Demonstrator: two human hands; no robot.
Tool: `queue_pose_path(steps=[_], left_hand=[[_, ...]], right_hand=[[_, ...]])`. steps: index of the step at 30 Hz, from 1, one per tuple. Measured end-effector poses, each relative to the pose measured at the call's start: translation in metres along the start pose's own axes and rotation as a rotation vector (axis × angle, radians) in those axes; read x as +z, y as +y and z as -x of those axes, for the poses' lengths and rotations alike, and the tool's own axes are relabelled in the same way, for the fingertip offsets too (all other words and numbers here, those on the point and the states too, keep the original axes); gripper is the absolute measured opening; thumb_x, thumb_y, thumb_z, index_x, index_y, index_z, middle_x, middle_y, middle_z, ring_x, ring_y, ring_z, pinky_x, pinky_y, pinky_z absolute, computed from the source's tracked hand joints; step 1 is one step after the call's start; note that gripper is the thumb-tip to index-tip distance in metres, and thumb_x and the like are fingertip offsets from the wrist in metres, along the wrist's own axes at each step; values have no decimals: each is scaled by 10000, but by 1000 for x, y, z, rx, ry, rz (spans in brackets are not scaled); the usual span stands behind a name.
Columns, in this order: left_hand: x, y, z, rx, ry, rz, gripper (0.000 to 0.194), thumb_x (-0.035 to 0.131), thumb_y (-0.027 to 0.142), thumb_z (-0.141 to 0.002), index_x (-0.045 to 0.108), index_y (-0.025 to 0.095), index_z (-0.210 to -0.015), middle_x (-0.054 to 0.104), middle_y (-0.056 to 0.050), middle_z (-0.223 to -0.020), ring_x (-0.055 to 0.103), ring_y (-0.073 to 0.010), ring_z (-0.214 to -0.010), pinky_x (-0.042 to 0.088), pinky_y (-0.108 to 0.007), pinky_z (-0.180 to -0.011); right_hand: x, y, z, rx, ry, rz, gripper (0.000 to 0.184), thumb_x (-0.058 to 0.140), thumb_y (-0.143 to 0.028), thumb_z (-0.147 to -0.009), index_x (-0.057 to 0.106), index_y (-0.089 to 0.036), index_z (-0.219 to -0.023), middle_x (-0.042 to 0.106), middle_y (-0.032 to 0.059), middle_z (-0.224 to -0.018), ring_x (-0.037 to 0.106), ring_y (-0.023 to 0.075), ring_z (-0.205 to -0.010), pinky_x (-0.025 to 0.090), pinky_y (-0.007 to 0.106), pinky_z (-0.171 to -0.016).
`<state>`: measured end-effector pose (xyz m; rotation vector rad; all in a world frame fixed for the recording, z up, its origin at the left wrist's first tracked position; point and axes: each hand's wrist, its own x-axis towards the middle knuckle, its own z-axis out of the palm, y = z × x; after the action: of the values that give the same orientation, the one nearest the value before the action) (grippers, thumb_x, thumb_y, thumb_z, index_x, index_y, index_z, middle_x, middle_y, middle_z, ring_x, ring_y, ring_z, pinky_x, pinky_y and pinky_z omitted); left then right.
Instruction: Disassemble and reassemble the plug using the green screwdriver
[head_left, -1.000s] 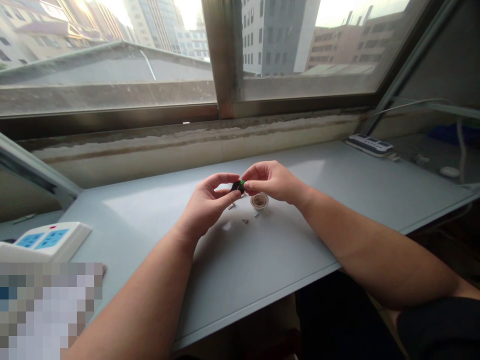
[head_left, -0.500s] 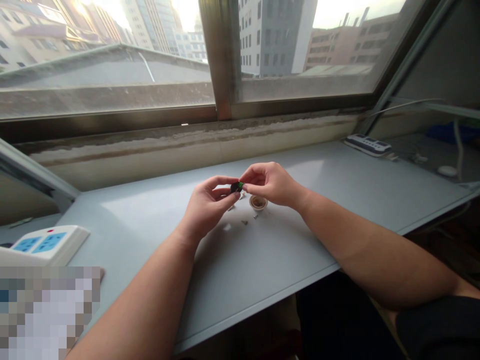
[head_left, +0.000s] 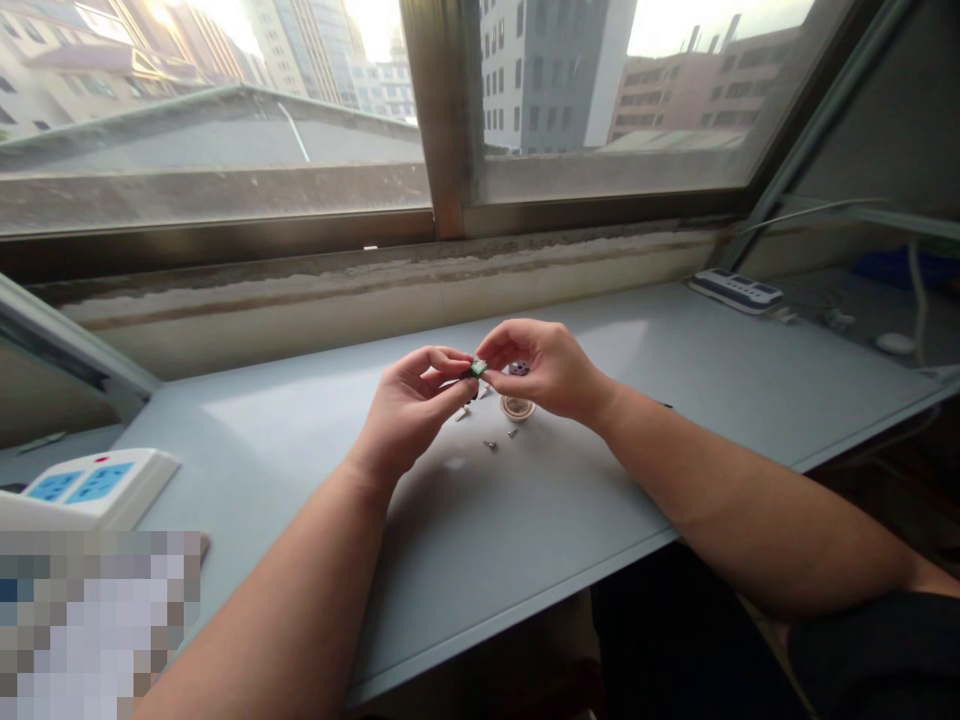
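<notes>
Pinching a small green piece [head_left: 479,368], the left hand [head_left: 416,403] and right hand [head_left: 553,367] both clamp it above the table [head_left: 540,540], a cup [head_left: 518,408] at its four o'clock, a screw [head_left: 490,445] near six. Fine fingertip handling seems in hand; the next move likely calls for steadiness.

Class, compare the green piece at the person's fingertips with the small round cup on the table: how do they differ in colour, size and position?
Colour: the green piece is mostly green, while the round cup is pale.
Size: the green piece looks smaller than the round cup.
Position: fingertips of the left hand and right hand hold the green piece, while the round cup rests on the table.
</notes>
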<state>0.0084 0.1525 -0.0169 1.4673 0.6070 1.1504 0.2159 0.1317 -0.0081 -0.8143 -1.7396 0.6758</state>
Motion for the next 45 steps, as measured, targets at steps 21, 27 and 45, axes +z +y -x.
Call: queue_pose_path(steps=[21, 27, 45], left_hand=[[-3, 1, 1, -3, -51, 60, 256, 962, 243, -805, 822, 201, -1016, 791, -68, -985, 771, -208, -931, 615, -264, -751], [-3, 1, 0, 33, -68, 53, 212, 954, 237, -811, 827, 214, -979, 762, -50, -1025, 764, -189, -953, 624, -244, -769], [3, 3, 2, 24, -1, 19, 343, 1016, 262, -702, 718, 161, -839, 713, -51, -1002, 743, -197, -911, 638, -274, -738]], right_hand=[[-8, 0, -2, -136, -16, -9, 80, 760, -143, -840, 781, -163, -915, 738, 42, -924, 737, 154, -833, 649, 307, -807], [-9, 0, -1, -122, -27, 34, 86, 744, -135, -832, 779, -154, -908, 741, 50, -929, 733, 160, -831, 643, 312, -800], [-6, -3, -1, -102, -27, 74, 86, 752, -169, -849, 787, -171, -928, 779, 36, -876, 739, 155, -802, 618, 284, -760]])
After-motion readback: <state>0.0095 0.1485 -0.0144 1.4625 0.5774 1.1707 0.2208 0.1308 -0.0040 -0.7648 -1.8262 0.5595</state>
